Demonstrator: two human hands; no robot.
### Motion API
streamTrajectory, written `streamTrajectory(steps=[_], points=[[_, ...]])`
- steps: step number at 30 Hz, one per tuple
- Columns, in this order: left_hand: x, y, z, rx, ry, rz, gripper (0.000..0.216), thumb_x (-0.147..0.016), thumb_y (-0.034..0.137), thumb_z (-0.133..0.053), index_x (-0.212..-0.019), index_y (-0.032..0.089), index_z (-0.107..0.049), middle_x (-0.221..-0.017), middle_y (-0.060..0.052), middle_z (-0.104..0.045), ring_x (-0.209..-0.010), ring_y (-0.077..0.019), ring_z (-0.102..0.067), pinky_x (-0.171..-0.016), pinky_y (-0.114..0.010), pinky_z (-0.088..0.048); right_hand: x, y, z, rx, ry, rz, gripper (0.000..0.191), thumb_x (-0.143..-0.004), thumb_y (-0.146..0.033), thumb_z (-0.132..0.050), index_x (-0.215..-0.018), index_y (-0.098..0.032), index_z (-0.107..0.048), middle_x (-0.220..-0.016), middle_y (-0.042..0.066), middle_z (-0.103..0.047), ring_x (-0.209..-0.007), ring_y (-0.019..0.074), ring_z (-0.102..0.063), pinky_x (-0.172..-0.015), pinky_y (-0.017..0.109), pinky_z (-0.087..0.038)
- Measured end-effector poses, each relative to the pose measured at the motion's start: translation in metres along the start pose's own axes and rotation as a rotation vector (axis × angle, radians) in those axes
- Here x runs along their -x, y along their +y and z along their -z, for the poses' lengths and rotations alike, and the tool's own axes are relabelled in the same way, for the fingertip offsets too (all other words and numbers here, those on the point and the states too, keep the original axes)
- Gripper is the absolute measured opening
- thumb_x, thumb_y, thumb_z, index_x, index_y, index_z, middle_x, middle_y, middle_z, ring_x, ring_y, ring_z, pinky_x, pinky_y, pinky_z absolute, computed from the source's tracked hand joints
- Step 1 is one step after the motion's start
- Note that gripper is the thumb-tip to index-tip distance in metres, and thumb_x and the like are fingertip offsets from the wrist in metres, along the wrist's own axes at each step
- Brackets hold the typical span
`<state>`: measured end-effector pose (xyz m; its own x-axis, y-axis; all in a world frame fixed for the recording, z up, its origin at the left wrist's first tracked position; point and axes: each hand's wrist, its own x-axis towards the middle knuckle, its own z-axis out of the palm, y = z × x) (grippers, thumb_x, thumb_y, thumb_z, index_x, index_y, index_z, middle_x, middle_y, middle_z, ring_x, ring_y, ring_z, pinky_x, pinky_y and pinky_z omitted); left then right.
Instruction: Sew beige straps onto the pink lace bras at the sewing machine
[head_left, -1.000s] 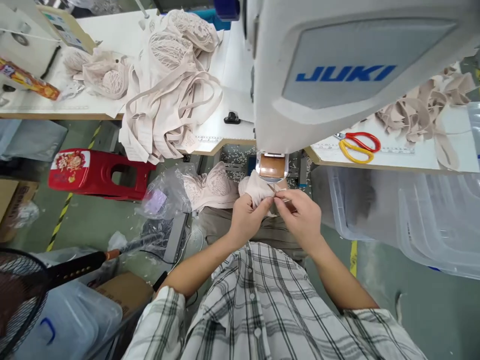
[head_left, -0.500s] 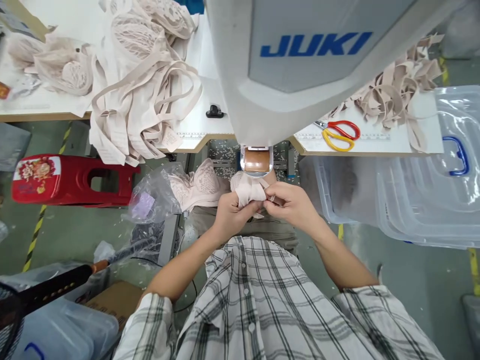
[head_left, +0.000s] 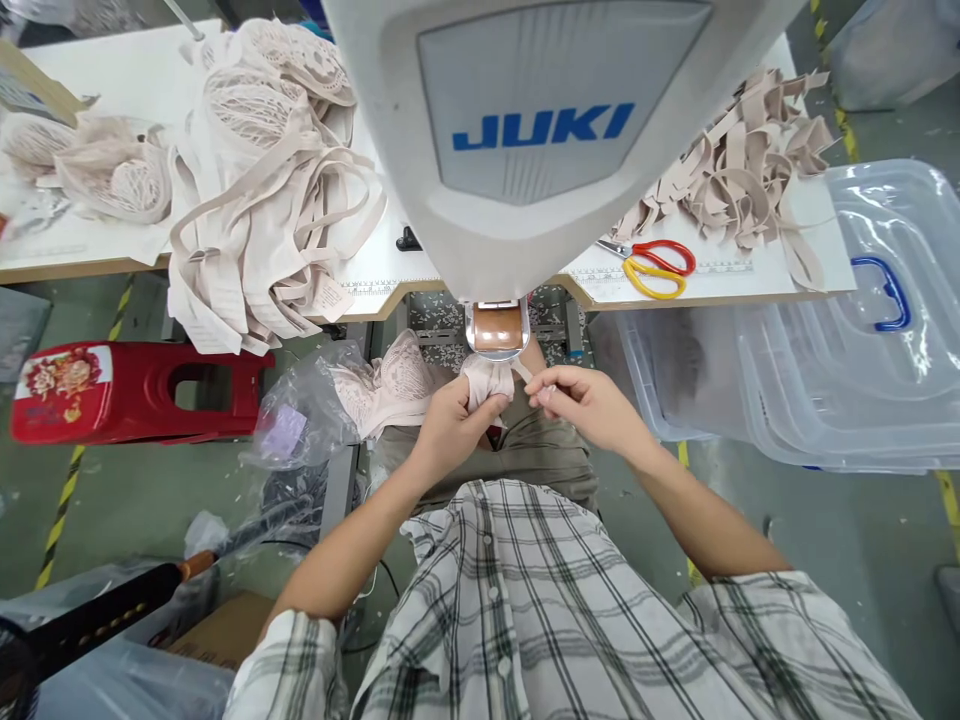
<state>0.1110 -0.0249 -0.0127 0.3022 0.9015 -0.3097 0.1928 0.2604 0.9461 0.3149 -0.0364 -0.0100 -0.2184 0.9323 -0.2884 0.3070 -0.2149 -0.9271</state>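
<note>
My left hand (head_left: 448, 428) is closed around a bunched beige garment piece (head_left: 486, 380) just under the head of the white JUKI sewing machine (head_left: 525, 140). My right hand (head_left: 586, 402) pinches a thin beige strap (head_left: 531, 373) that runs back to that piece. Both hands sit above my lap, below the table edge. A lace bra (head_left: 382, 385) lies on a plastic bag (head_left: 300, 420) left of my left hand.
A heap of beige bras and straps (head_left: 262, 200) hangs over the table's left part. Cut beige strips (head_left: 742, 165) and red-and-yellow scissors (head_left: 652, 268) lie at the right. Clear plastic bins (head_left: 847, 340) stand at the right, a red stool (head_left: 135, 385) at the left.
My right hand has drawn slightly away to the right, so the strap now shows stretched between the hands. The view has shifted a little.
</note>
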Motion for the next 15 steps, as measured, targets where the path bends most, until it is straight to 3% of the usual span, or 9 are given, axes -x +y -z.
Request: streamTrajectory(steps=[5,8,11,15], points=[[-0.007,0.005,0.004,-0.043,-0.089,-0.021,0.023,-0.082,0.04,-0.073,-0.086,0.019,-0.067,-0.079,-0.003,-0.07,-0.072,-0.02,-0.066,-0.066,-0.029,-0.054,0.006,-0.004,0.009,0.057,0.026,0.039,0.026,-0.083,-0.027,-0.057,-0.108,-0.023,-0.052,-0.085,0.0,-0.076,-0.068,0.0148,-0.064,-0.062,0.026,-0.043],[-0.005,0.01,0.0,-0.025,-0.139,-0.024,0.02,-0.084,0.038,-0.071,-0.09,0.019,-0.068,-0.083,-0.004,-0.071,-0.075,-0.0208,-0.067,-0.068,-0.03,-0.055,0.008,-0.011,0.01,0.136,-0.018,0.088,0.019,-0.084,-0.023,-0.054,-0.101,-0.025,-0.046,-0.078,-0.003,-0.073,-0.067,0.0145,-0.062,-0.061,0.026,-0.039],[-0.003,0.015,-0.004,0.007,-0.162,-0.012,0.018,-0.085,0.037,-0.071,-0.09,0.02,-0.07,-0.077,-0.004,-0.069,-0.072,-0.0203,-0.065,-0.066,-0.029,-0.054,0.008,-0.017,0.011,0.201,-0.056,0.105,0.014,-0.084,-0.022,-0.054,-0.094,-0.025,-0.044,-0.065,-0.008,-0.062,-0.059,0.0127,-0.053,-0.061,0.026,-0.036],[-0.003,0.021,-0.005,-0.02,-0.163,0.013,0.02,-0.08,0.038,-0.076,-0.08,0.019,-0.071,-0.069,-0.002,-0.068,-0.069,-0.0193,-0.064,-0.064,-0.028,-0.054,0.005,-0.02,0.014,0.205,-0.135,0.093,0.01,-0.085,-0.022,-0.054,-0.089,-0.025,-0.045,-0.062,-0.009,-0.056,-0.058,0.0122,-0.05,-0.06,0.025,-0.035]])
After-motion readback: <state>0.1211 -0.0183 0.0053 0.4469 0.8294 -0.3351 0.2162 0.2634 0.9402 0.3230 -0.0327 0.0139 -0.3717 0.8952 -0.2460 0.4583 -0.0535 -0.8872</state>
